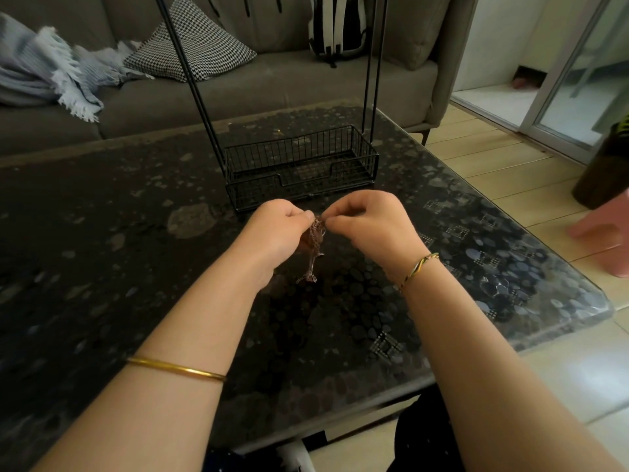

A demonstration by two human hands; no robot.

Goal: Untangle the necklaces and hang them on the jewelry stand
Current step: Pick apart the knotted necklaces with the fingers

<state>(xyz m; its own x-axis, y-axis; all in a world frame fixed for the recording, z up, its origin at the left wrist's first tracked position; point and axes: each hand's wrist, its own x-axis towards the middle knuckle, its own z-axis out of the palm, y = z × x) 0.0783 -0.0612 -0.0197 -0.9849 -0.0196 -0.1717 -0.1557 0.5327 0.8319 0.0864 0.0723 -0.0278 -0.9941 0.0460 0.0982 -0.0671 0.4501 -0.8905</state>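
Over the bench (102, 216), just in front of the jewelry stand (258, 192), left hand (275, 229) & right hand (371, 226) both pinch the tangled necklaces (315, 240) at the top, the clump hanging vertically btwn them (equally near both).

Dark pebble-pattern table (102, 233) in front of me. Grey sofa (272, 83) behind it: fringed blanket (51, 73) on my left, checked cushion (190, 46) beside it, striped backpack (337, 28) further right. Pink stool (609, 240) and dark pot (602, 172) on floor, right.
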